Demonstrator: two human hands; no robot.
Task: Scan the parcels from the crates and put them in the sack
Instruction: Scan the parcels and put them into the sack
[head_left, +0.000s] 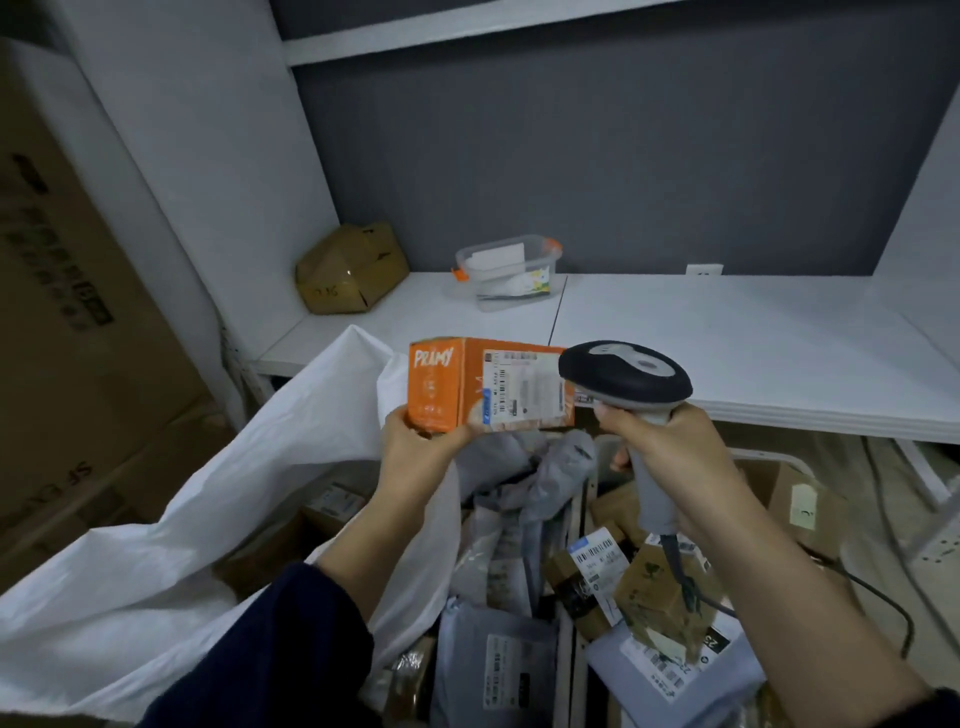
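Left hand (415, 441) holds orange parcel (467, 384) beside right hand's (670, 467) scanner (623, 376)

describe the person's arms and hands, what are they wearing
Both hands are bare: the left hand and right hand show no gloves, rings or watch. The left arm wears a dark navy sleeve pushed up the forearm. The right forearm is bare, with only a dark sleeve edge at the frame's bottom corner.

orange box (488, 387) label print blurred; scanner (626, 379) hiding its right end
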